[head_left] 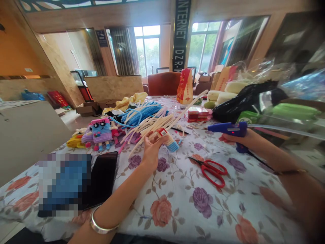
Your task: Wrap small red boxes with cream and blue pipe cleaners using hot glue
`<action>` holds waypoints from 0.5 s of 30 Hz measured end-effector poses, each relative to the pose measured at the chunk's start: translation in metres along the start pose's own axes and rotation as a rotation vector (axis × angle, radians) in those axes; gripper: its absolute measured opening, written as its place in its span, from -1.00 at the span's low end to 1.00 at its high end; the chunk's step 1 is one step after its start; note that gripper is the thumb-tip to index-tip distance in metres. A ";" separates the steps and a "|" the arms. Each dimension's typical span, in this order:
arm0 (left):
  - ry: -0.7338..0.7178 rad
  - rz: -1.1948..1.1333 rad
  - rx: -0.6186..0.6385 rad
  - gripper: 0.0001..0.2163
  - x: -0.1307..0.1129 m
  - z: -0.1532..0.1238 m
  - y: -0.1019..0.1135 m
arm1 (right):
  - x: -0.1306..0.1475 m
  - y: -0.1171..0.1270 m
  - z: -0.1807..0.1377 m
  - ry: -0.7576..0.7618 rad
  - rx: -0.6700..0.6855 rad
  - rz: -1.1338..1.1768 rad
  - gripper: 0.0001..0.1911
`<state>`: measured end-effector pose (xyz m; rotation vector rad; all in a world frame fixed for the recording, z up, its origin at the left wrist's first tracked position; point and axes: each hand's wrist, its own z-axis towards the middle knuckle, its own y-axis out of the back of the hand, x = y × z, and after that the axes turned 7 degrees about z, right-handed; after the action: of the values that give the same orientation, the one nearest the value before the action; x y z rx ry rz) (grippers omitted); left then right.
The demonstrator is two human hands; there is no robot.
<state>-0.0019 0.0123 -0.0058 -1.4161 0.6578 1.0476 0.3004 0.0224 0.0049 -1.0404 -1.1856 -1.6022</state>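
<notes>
My left hand (pixel 151 151) is closed around a small box (pixel 172 144), wrapped in cream and light-blue fuzzy strips with a red-and-white end still showing. In my right hand (pixel 250 139) is a blue glue gun (pixel 227 128) with a small red light, its nozzle pointing left, apart from the box. A clear glue stick (pixel 269 128) extends from its back. Behind my left hand lie cream pipe cleaners (pixel 154 126) and blue pipe cleaners (pixel 142 113). Red-handled scissors (pixel 212 170) rest on the cloth between my hands, blades slightly apart.
Crocheted-looking dolls with faces (pixel 101 130) sit at the left, near a dark phone (pixel 104 176) and a blurred-out object (pixel 66 181). Small red boxes (pixel 196 114) are stacked behind. A red-and-yellow bag (pixel 185 86) and a black plastic bag (pixel 250 100) stand farther back on the flowered tablecloth (pixel 182 206).
</notes>
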 end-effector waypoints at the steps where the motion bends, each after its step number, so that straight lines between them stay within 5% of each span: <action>1: -0.001 0.001 0.013 -0.40 0.000 0.000 0.000 | 0.006 0.000 -0.001 -0.039 0.044 0.054 -0.73; 6: -0.097 0.033 0.082 -0.33 -0.002 -0.002 0.001 | 0.035 -0.011 -0.015 0.021 0.141 0.190 -0.73; 15: -0.375 0.185 0.192 -0.27 -0.006 -0.012 -0.002 | 0.056 -0.044 -0.042 0.159 0.064 -0.111 -0.64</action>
<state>0.0004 -0.0005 -0.0006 -0.9719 0.6019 1.3172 0.2375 -0.0196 0.0382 -0.8026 -1.1957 -1.6879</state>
